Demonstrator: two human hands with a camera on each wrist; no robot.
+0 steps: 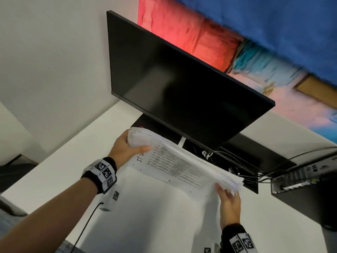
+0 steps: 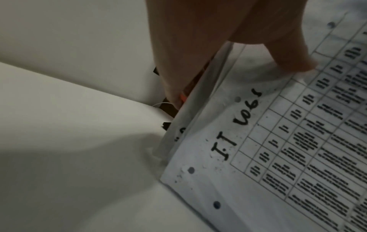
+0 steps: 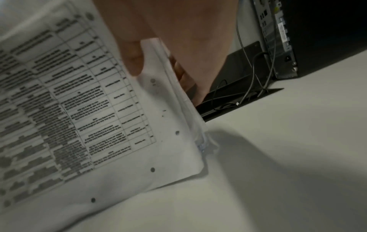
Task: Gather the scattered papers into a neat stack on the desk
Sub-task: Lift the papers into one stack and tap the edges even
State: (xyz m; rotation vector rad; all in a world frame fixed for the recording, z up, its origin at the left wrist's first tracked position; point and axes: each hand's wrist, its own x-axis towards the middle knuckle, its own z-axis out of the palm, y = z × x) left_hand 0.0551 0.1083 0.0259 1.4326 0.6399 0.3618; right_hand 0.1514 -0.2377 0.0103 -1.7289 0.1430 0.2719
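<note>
A thick stack of white papers (image 1: 182,161) stands tilted on its long edge on the white desk (image 1: 155,216), in front of the monitor. Its front sheet (image 2: 278,157) carries a printed table and the handwritten words "IT Logs". My left hand (image 1: 125,147) grips the stack's left end, thumb on the front sheet and fingers behind. My right hand (image 1: 228,199) grips the right end, thumb (image 3: 133,61) on the front sheet (image 3: 79,109) and fingers behind. Both lower corners of the stack touch the desk.
A black monitor (image 1: 173,84) stands right behind the stack on a black base (image 1: 255,152). Loose cables (image 1: 237,170) lie by the base. A small desktop computer (image 1: 306,179) sits at the right. A black cable (image 1: 87,225) runs over the desk's near left edge.
</note>
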